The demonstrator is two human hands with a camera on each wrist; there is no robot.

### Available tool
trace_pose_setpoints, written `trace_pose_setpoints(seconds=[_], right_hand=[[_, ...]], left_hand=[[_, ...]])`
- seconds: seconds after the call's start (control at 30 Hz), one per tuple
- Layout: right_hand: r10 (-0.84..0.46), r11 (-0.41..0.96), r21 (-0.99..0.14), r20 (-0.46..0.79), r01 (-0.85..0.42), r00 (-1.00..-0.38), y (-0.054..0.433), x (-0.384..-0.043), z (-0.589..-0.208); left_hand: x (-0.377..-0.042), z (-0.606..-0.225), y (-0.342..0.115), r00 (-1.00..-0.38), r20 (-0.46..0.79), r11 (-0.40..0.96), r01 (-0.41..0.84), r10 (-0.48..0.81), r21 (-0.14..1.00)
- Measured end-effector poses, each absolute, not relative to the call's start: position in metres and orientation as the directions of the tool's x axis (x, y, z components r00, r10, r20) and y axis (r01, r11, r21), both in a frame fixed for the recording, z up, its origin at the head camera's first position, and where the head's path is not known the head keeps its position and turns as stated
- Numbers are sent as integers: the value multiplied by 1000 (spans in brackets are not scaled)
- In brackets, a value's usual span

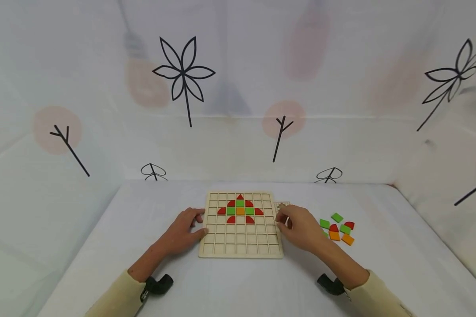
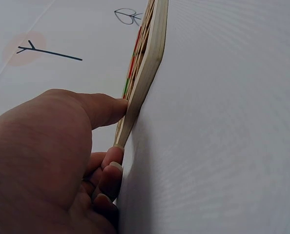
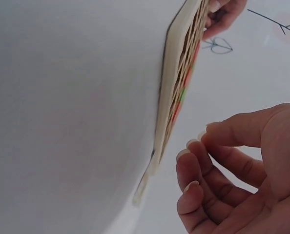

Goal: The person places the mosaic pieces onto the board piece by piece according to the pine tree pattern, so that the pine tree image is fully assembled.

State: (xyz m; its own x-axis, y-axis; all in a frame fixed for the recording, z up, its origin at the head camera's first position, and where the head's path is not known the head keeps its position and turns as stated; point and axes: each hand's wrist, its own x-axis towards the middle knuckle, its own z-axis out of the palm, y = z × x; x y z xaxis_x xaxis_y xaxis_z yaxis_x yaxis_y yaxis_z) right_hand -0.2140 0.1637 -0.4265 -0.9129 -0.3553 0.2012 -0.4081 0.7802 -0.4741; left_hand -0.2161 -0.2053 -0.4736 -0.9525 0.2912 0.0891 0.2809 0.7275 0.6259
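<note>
A pale wooden grid board (image 1: 241, 251) lies flat on the table, bearing a symmetrical figure of tiles: a red triangle (image 1: 240, 197) on top, red quarter-round tiles, green squares and an orange square (image 1: 240, 211). My left hand (image 1: 182, 231) rests at the board's left edge; its thumb (image 2: 103, 109) touches the rim and the other fingertips lie farther along it. By the right edge, my right hand (image 1: 301, 226) hovers with loosely bent fingers, thumb tip close to the index fingertip (image 3: 202, 134). No tile shows between them.
Loose green squares (image 1: 337, 217), orange squares (image 1: 347, 239) and red rounded tiles (image 1: 349, 225) lie right of my right hand. Partly covered by that hand, a small patterned card (image 1: 282, 204) sits beside the board. A patterned cloth wall (image 1: 230, 149) stands behind the white table.
</note>
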Motion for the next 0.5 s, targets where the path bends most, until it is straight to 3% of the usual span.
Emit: trace_pose_setpoints(seconds=[0.5], right_hand=[[-261,833,-442,218,-334,-940,224,-195,-431]], left_hand=[[-216,-475,-205,-953,100,727,284,287,625]])
